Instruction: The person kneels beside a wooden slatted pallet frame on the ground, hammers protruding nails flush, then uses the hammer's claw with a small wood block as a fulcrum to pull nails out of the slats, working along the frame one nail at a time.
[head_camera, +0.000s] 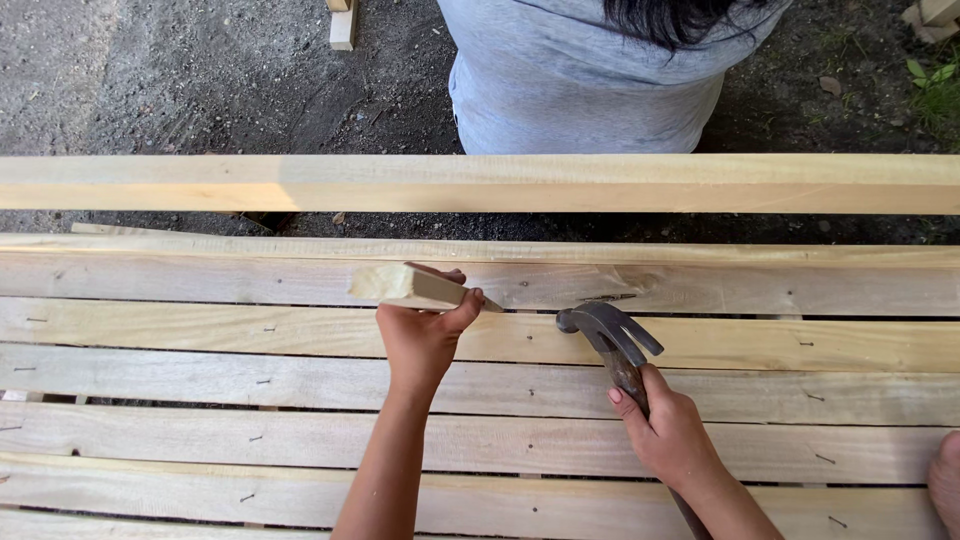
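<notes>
Gripping rough wood scrap (405, 285) (steel claw hammer (610, 330)).

Two hands are being counted in the lower half of the frame: a left hand (420, 340) and a right hand (668, 432). One claw hammer (612, 335) is being seen at centre right, and one short wood block (412, 287) at centre. One long beam (480, 183) is being counted across the upper part, with about seven nailed slats (200, 380) below it. One other person's grey shirt (590, 80) is being seen at the top.
</notes>
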